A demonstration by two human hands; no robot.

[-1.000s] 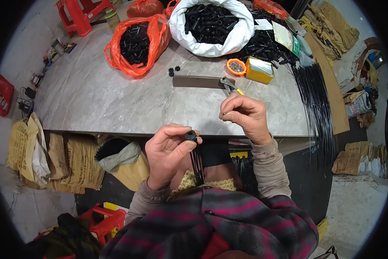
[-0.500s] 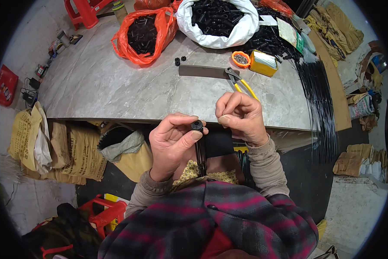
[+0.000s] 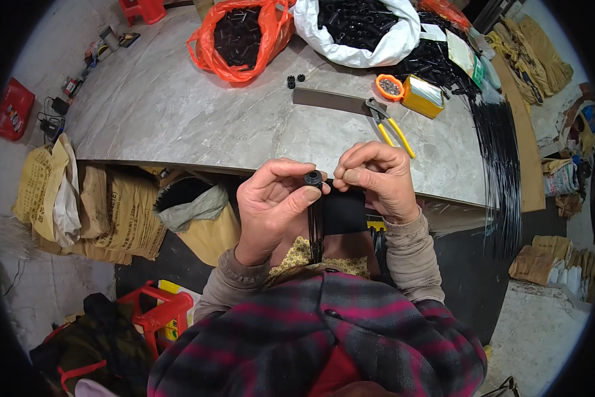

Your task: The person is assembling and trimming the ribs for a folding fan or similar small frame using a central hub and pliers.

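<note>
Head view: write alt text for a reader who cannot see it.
A person's left hand holds a black rod topped with a round black cap, while the right hand pinches something tiny beside it. Behind lie a grey marble table, yellow-handled pliers and bags of black parts.

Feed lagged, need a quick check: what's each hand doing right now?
Left hand: closed, fingers pinching a black cap atop a thin black rod.
Right hand: fingers pinched shut beside the cap; what they hold cannot be told.

Bare tabletop (image 3: 178, 112) ahead; pliers (image 3: 390, 126), bags (image 3: 241, 36) beyond.
</note>
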